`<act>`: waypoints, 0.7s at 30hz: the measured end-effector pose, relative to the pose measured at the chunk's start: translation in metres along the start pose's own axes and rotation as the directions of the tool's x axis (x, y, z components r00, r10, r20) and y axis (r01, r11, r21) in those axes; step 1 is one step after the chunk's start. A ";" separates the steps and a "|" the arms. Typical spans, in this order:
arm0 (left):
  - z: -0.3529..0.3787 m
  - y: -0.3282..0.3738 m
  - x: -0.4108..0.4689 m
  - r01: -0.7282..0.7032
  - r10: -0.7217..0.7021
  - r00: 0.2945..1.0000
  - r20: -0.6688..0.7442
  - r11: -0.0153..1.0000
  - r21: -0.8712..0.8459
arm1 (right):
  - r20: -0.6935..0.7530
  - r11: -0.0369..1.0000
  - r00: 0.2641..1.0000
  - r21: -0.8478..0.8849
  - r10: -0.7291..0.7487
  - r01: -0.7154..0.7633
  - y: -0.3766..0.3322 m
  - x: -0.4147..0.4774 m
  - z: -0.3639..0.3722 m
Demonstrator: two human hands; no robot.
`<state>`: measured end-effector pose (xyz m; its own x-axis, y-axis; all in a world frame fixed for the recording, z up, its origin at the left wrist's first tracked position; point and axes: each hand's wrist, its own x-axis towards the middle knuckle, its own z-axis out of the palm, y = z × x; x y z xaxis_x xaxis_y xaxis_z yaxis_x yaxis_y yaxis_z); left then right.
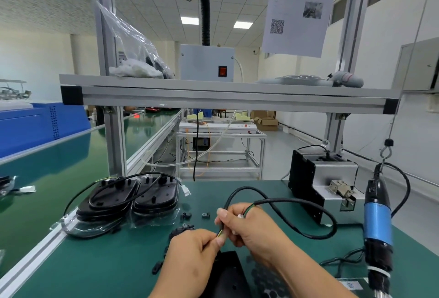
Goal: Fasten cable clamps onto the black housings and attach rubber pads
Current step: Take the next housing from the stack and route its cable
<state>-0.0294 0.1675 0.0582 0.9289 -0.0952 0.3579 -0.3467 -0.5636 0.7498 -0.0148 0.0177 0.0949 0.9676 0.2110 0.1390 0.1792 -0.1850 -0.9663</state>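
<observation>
Both hands hold a black cable (297,205) above the green mat. My left hand (190,257) pinches its coloured wire ends between thumb and fingertips. My right hand (247,224) grips the cable just behind, with a white connector showing between its fingers. The cable loops out to the right and back. A black housing (228,276) lies flat under my wrists, partly hidden. Small black cable clamps (184,227) lie scattered on the mat ahead of my left hand. A sheet of round black rubber pads (266,278) sits beneath my right forearm.
Two stacks of black housings (128,200) with coiled cables in clear bags stand at the left. A blue electric screwdriver (377,226) hangs on the right. A metal screw feeder (327,183) stands behind the cable loop. An aluminium shelf frame (225,98) spans overhead.
</observation>
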 end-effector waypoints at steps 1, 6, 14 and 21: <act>-0.004 0.004 0.000 0.033 -0.031 0.999 0.039 0.998 -0.055 | -0.006 0.998 1.000 -0.063 0.015 -0.016 -0.006 0.001 -0.003; -0.047 0.028 0.020 -0.204 0.206 0.978 -0.043 0.977 0.056 | 0.219 0.907 0.962 -0.417 0.165 -0.061 -0.043 -0.005 -0.029; -0.091 0.127 0.078 -0.789 0.798 0.471 0.376 0.190 0.585 | 0.527 0.789 0.830 -0.583 0.185 0.194 -0.128 -0.007 -0.047; -0.146 0.154 0.115 -0.661 0.690 0.697 0.196 0.512 0.549 | -0.007 0.946 0.946 0.006 -0.325 0.325 -0.179 0.007 -0.093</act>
<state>0.0052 0.1898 0.2959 0.4338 -0.6159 0.6576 -0.7196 -0.6760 -0.1585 -0.0237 -0.0368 0.2894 0.8579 0.2530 0.4471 0.4830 -0.1006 -0.8698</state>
